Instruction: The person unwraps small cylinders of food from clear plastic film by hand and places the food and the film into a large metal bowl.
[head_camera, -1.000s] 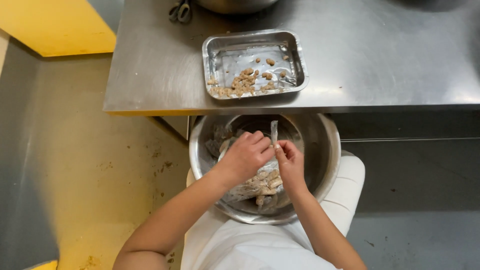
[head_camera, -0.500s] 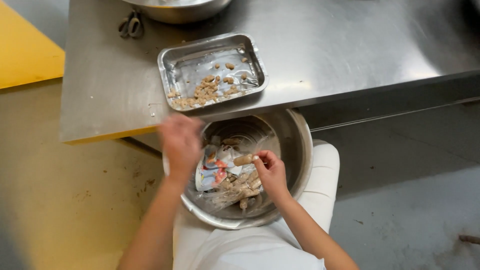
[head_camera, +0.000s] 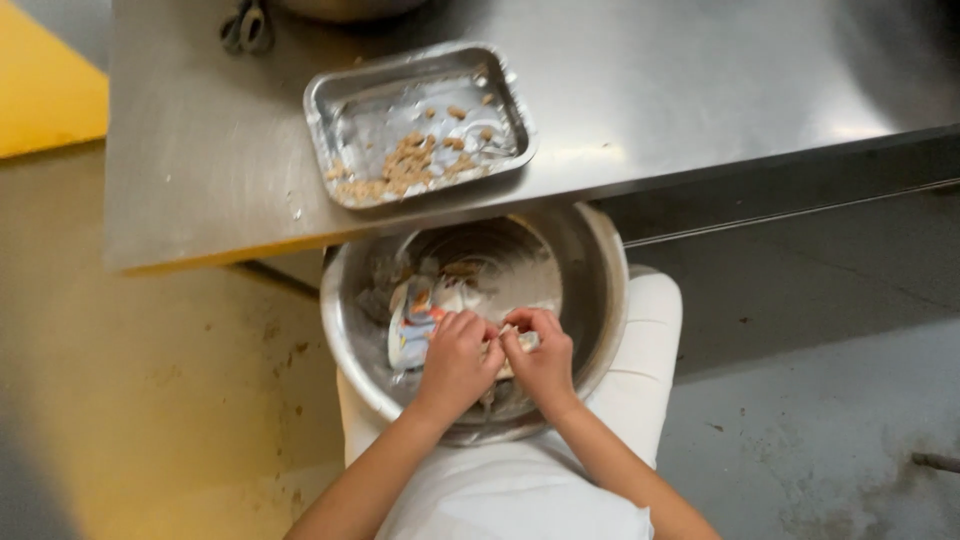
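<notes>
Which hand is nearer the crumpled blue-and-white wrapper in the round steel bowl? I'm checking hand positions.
Left. The left hand sits just beside the crumpled blue-and-white wrapper, at its lower right edge. The right hand lies farther right, beyond the left hand, over the round steel bowl.

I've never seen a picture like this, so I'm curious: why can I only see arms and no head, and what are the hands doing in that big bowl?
The camera sits on the person's head and looks down, so you see only their arms and lap. The left hand and right hand meet over a big metal bowl on the lap, pinching a small pale piece together. What it is, I cannot tell. A crumpled wrapper lies in the bowl too. On the steel table stands a metal tray with small brown bits. Scissors lie at the top edge.
</notes>
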